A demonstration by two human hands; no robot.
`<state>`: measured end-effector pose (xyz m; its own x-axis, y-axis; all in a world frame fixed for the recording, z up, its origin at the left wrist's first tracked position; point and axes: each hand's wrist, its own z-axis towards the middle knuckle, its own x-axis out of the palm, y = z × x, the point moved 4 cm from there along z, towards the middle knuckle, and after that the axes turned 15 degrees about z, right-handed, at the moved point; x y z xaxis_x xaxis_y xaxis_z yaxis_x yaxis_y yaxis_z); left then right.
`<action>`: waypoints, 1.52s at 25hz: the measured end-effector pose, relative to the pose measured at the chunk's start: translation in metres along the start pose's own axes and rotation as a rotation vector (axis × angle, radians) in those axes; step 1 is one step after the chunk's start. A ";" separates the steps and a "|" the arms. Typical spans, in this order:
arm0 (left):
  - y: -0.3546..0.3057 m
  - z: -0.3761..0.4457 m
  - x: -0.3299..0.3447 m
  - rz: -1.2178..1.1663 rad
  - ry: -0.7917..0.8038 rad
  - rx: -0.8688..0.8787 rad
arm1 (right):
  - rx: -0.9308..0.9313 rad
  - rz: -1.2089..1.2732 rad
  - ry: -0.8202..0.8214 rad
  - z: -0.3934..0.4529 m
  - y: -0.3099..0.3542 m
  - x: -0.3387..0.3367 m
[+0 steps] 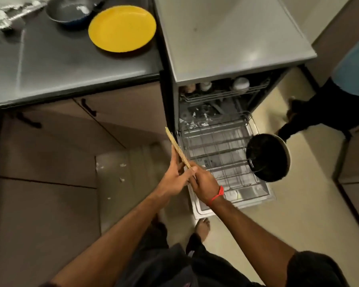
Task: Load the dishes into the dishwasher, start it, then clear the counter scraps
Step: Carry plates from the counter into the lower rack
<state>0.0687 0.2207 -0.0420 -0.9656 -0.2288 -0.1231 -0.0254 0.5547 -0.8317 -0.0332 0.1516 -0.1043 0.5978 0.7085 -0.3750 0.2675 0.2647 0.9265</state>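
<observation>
Roughly mid-load, judging by the layout. Dishwasher [232,65] open, door dropped flat, lower rack [218,154] pulled out over it and mostly bare wire; only a dark pot [266,157] tipped on its side at the rack's right edge. Upper rack [222,93] partly tucked inside, carrying a few pale rounded items, probably cups or bowls, too shadowed to name. White flecks on the tub floor behind the lower rack, likely food residue.

Left to load, on the dark counter [71,65]: yellow plate [122,28] near the dishwasher side, dark frying pan [71,11] with white residue just behind it, touching or overlapping the plate's rim, cannot tell which. Start and scrap clearing not yet done by the look of it; white scraps and a metal utensil at the counter's far left corner [6,13], blurred and cut by the frame edge. More white bits on the floor [120,170] beside the cabinets.

Both hands meeting over the rack's near-left corner on a thin flat wooden piece [177,149], seen edge-on, likely a cutting board. Left hand [174,179] wrapped round its lower end, fingers curled. Right hand [203,184], red thread at the wrist, closed on the same lower end from the other side.

Control panel not visible. Second person [327,112] at right, cropped.
</observation>
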 end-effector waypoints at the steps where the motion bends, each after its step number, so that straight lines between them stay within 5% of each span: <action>1: 0.000 0.016 0.005 0.006 0.008 -0.017 | 0.037 0.001 0.023 0.008 -0.015 -0.003; 9: 0.078 0.218 -0.010 0.194 0.056 -0.123 | 0.368 0.202 0.179 0.119 -0.183 0.032; 19: 0.199 0.412 -0.007 0.333 -0.040 -0.218 | 0.376 0.125 0.073 0.202 -0.362 0.083; 33: 0.215 0.435 -0.021 0.536 -0.130 -0.365 | 0.651 0.103 0.148 0.225 -0.378 0.071; 38: 0.209 0.371 -0.036 0.508 -0.253 -0.303 | 0.566 0.114 -0.045 0.202 -0.342 0.054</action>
<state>0.1938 0.0479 -0.4124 -0.7868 -0.0389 -0.6159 0.3114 0.8366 -0.4507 0.0606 -0.0328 -0.4483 0.6749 0.6801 -0.2865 0.5549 -0.2118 0.8045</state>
